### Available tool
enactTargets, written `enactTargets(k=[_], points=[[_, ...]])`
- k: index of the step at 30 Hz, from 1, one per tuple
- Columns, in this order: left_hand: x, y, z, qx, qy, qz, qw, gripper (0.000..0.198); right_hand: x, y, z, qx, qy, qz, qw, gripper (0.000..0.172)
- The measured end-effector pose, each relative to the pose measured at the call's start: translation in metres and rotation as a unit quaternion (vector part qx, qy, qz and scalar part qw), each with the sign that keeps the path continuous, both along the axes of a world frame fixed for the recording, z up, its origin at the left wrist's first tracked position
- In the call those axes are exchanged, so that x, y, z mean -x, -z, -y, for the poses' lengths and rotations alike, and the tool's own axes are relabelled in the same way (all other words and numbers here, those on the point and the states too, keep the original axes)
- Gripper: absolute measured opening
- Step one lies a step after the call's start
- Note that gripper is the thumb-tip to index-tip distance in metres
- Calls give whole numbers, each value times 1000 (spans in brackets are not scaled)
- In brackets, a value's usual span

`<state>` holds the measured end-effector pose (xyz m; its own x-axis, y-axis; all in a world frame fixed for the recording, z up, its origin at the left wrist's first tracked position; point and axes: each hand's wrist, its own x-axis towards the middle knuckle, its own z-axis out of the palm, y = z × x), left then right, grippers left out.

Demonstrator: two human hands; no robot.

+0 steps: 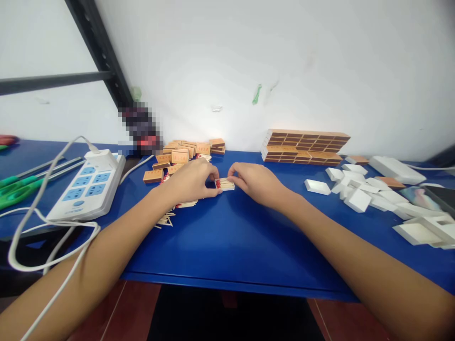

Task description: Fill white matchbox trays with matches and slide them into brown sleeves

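Note:
A small white matchbox tray [229, 188] with red-headed matches lying in it rests on the blue table between my hands. My left hand [192, 180] has thumb and finger closed around its left end. At the right end my right hand [254, 182] pinches with thumb and forefinger, touching the tray and the match ends. Loose matches [165, 219] are heaped under and beside my left hand, partly hidden by it. Behind that hand lie several brown matchbox sleeves [180, 156] in a loose pile.
Brown matchboxes [302, 147] stand stacked in rows against the wall. White empty trays [357, 199] are scattered at the right, near a white power adapter [396, 169]. On the left are a power strip [87, 187], white cables [17, 241] and green-handled tools [17, 192]. The blue table's front edge [241, 286] runs below.

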<state>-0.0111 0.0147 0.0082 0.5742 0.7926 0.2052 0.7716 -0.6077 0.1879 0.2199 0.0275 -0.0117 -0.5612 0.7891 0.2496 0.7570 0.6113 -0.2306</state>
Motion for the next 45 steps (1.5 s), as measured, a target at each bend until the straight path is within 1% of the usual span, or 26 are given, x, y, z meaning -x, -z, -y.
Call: enactTargets(k=[3,9,12,15,19,24,28,35,39,43,45], points=[[-1,0,1,3,-4,2,1000,23,-2,-2,1,20,-32,-6,999,14],[-1,3,1,-7,8,10,1000,28,-7,-3,1,19,-63,-19,998,19],[-1,4,2,-31,38,27,998,31,-7,-4,1,17,-69,-14,997,22],[-1,3,3,-32,81,51,995,25,-8,-7,2,-6,-72,-16,997,23],[-2,3,5,-27,88,49,995,20,-10,-8,4,-9,-76,3,997,27],[-3,1,5,-40,77,34,996,20,-9,-8,5,-22,-73,11,997,29],[-3,1,5,-38,70,21,997,23,-8,-8,6,-10,-64,33,997,30],[-5,0,8,-38,61,32,997,20,-6,-7,4,-38,-26,51,998,23],[-7,0,9,-28,58,25,998,23,-2,-3,2,-34,-14,54,998,21],[-7,3,9,-36,66,34,997,19,2,0,2,-35,4,45,998,21],[-7,4,9,-47,65,45,996,17,2,0,2,-33,2,35,999,21]])
